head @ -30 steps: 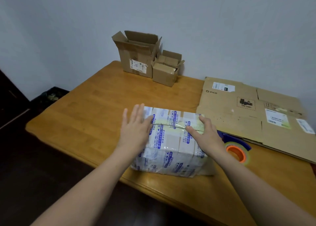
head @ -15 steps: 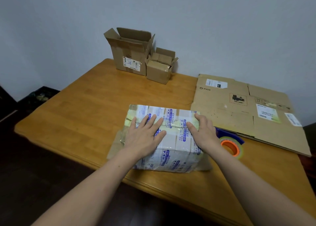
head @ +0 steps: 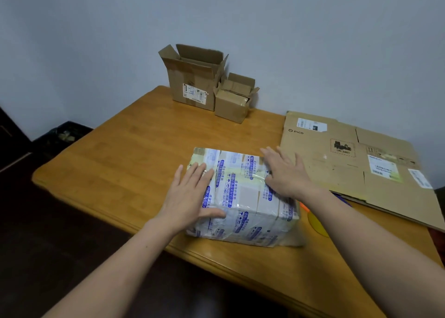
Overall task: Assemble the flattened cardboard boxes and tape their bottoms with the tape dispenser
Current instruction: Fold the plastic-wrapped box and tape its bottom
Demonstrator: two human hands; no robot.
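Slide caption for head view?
Left hand and right hand flat on the taped box on the table; flattened cardboard at right.

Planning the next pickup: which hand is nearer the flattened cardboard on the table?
Right. The right hand rests on the taped box at the edge nearest the flattened cardboard; the left hand lies on the box's opposite side, farther off.

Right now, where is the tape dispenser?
In the head view, the tape dispenser lies on the table just right of the taped box, by the near edge of the flat cardboard, mostly hidden behind the right forearm.
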